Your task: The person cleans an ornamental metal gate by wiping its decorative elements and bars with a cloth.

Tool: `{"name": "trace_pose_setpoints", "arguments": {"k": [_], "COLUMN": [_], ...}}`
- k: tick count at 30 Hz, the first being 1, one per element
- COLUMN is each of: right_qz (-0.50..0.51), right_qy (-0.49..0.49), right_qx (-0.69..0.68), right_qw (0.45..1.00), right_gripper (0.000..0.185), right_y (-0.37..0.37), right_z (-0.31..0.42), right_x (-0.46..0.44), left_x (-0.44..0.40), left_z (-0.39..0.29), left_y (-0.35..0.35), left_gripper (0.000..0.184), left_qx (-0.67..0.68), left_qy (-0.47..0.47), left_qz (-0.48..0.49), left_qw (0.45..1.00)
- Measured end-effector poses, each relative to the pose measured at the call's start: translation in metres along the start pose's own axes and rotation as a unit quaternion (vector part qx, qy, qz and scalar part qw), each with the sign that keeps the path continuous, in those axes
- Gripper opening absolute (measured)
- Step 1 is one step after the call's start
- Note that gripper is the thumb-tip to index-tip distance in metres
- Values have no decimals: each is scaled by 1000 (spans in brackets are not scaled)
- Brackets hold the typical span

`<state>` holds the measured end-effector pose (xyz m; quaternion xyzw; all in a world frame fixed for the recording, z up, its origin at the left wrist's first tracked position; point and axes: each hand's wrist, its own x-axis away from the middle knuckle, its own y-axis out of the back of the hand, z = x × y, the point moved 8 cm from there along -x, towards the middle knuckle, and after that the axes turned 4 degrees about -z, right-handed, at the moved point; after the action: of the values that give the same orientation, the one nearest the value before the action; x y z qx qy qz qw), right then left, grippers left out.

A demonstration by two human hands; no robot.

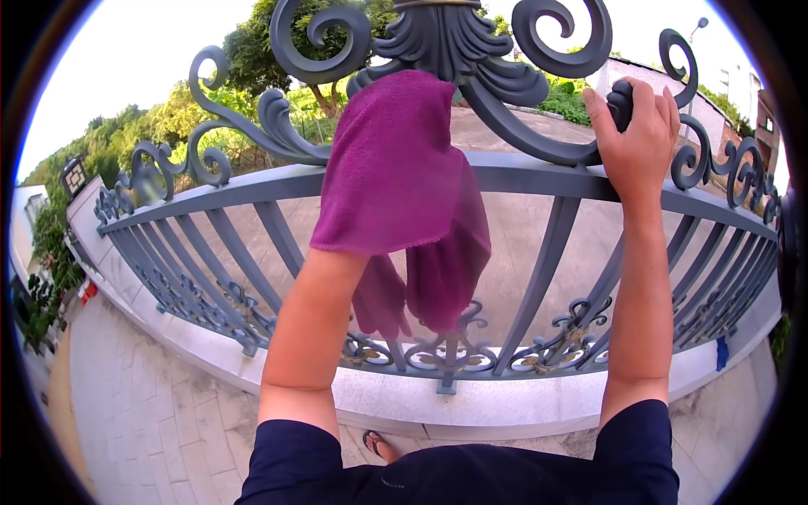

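Where your view begins at left, pale rectangular paving stones (168, 404) border a low whitish stone kerb (471, 412), which carries a curved grey metal railing with scrollwork (252, 187). Next, your left forearm (313, 320), bare below a dark navy sleeve (295, 450), reaches up to the railing. One dark thong sandal (370, 439), worn on a foot, below. One plum-purple terry cloth (391, 160), draped over your left hand at the top bar, its folds hanging before the uprights; whether that hidden hand grips, you cannot tell. One large grey leaf-moulded metal ornament (433, 42), rising behind the cloth. Your right hand (641, 139), bare, curled around a dark ridged metal tip (620, 103), apart from the cloth. Far right, one small blue scrap (722, 353), near the railing's foot.
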<state>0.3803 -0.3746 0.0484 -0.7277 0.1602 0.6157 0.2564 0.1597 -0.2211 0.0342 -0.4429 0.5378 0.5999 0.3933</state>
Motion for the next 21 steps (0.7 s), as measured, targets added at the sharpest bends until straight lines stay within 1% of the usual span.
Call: {"name": "trace_pose_setpoints", "arguments": {"k": [2,5,6,8,10,11,12,14,15,17,18,21], "right_qz": [0,23,22,24,11,13,-9,11,22,1,-10,12], "right_qy": [-3,-19,-16,-10,-1,-7,4,-5,-9,2,6,-10], "right_qx": [9,2,2,-5,-21,-26,-13,-23,-26,-22,-18,-44], "right_qw": [1000,1000,1000,1000,1000,1000,1000,1000,999,1000,1000,999], "right_gripper": [51,51,51,52,51,50,49,48,48,47,47,46], "right_y": [-3,-4,-3,-3,1,1,2,1,1,3,5,2], "right_z": [-1,-1,-1,-5,-4,-3,-2,-2,-3,-1,0,-2], "right_x": [1,1,2,2,2,2,2,1,0,0,0,0], "left_x": [-28,-28,-21,-5,-6,-4,-4,-4,-2,8,15,41], "left_z": [3,0,-16,-4,-9,-15,-24,-23,-20,-8,1,24], "left_y": [4,21,36,25,23,23,24,16,11,-1,-6,-21], "left_gripper": [30,25,24,26,26,23,22,27,30,37,40,50], "left_qx": [-78,8,79,2,-51,-64,-78,-75,-60,-15,10,69], "left_qy": [30,-131,-96,-129,-90,-35,20,67,71,54,41,14], "left_qz": [151,68,59,74,89,100,111,124,123,103,85,10], "left_qw": [985,989,990,989,991,992,991,987,988,993,995,997]}}
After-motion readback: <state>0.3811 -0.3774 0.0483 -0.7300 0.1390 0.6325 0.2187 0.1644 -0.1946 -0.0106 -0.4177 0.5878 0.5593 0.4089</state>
